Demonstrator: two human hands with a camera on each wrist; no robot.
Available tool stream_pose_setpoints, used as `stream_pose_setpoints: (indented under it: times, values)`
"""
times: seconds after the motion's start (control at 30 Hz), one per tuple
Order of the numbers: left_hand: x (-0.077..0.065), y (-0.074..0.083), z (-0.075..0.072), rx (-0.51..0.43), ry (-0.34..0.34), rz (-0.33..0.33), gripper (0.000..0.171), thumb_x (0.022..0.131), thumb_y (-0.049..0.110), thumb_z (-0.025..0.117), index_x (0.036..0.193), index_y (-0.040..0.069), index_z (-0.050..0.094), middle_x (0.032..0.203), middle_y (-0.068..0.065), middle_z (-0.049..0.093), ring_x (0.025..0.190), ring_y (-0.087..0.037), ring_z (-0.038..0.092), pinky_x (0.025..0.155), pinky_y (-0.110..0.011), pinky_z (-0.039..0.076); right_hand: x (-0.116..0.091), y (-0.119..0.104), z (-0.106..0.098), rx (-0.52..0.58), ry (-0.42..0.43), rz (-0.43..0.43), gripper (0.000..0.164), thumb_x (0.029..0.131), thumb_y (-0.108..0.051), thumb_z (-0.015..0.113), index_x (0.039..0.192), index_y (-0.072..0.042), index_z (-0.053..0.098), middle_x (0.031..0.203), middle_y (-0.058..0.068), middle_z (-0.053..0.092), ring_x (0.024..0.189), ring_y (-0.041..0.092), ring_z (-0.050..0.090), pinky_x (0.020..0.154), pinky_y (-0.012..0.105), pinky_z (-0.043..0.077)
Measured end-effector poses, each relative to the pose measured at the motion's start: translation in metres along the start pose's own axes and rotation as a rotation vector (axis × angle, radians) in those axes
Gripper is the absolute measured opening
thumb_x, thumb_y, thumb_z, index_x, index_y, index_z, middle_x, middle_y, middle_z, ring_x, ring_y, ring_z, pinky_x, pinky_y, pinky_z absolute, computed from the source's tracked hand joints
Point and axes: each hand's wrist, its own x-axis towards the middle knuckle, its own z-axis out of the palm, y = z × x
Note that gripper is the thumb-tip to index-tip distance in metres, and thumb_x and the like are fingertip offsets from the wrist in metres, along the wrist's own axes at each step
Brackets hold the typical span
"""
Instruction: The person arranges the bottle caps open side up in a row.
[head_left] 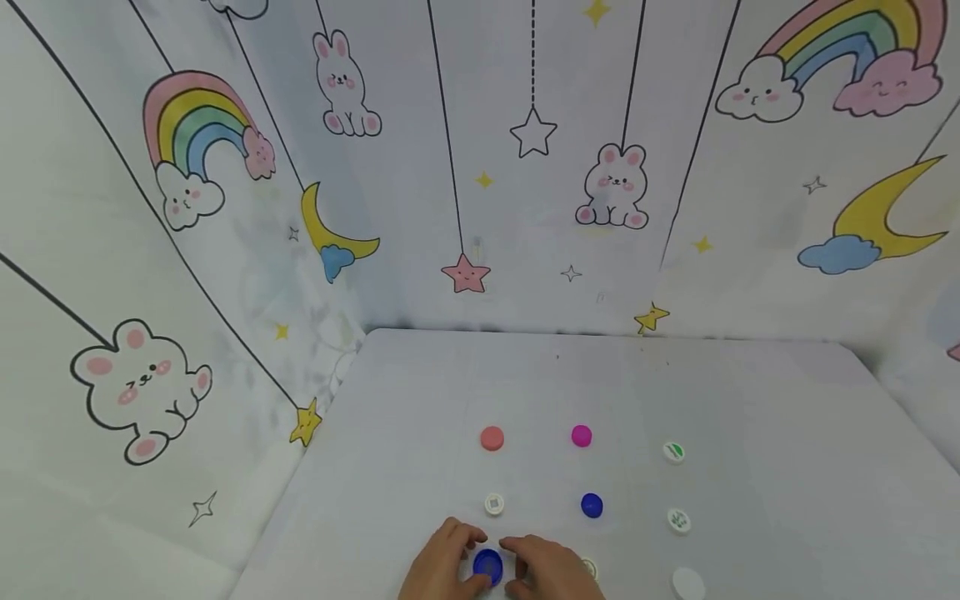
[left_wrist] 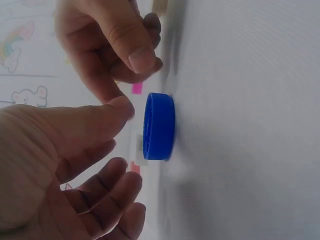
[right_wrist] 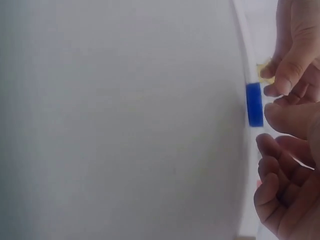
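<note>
A blue bottle cap (head_left: 487, 567) lies on the white table with its hollow side up, near the front edge. My left hand (head_left: 446, 562) is at its left, with the thumb close by its near rim and the fingers bent loosely. On the other side is my right hand (head_left: 551, 571), its fingers also loosely bent toward the cap. In the left wrist view the blue cap (left_wrist: 160, 126) stands apart from the fingertips of both hands. The right wrist view shows the cap's blue side (right_wrist: 254, 104) below the two thumbs. Neither hand grips anything.
Behind stand a white cap (head_left: 493, 504), a coral cap (head_left: 492, 438), a magenta cap (head_left: 581, 436) and a dark blue cap (head_left: 592, 505). Rightward lie white-and-green caps (head_left: 678, 521) (head_left: 673, 452) and a plain white disc (head_left: 687, 583). My right hand partly hides a pale cap (head_left: 590, 568).
</note>
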Motion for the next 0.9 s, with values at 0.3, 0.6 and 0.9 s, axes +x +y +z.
stream_pose_setpoints:
  times: [0.3,0.6,0.9]
  values:
    - [0.009,0.024,0.003,0.05,-0.018,0.026,0.03,0.076,0.025,0.082,0.101,0.021,0.066,0.091,0.016,0.055,0.086,-0.001,0.05,0.077,-0.027,0.049,-0.02,0.012,-0.027,0.0,0.1,0.059,0.038,0.082,-0.023,0.077,0.117,-0.011,0.068,0.077,-0.015,0.051,0.065,0.003,0.043,0.061,0.022,0.042]
    - [0.019,0.036,0.016,0.096,-0.057,0.133,0.027,0.077,0.025,0.082,0.1,0.022,0.068,0.085,0.017,0.055,0.076,0.002,0.044,0.07,-0.021,0.045,-0.039,0.039,-0.038,0.033,0.146,0.076,0.037,0.083,-0.024,0.077,0.115,-0.007,0.068,0.078,-0.011,0.05,0.064,0.0,0.041,0.06,0.02,0.042]
    - [0.033,0.056,0.031,0.134,-0.131,0.133,0.022,0.081,0.027,0.079,0.1,0.023,0.069,0.083,0.02,0.055,0.073,0.004,0.043,0.072,-0.02,0.046,-0.051,0.059,-0.039,0.042,0.141,0.233,0.043,0.082,-0.027,0.078,0.118,-0.009,0.065,0.079,-0.007,0.048,0.066,0.002,0.041,0.061,0.021,0.041]
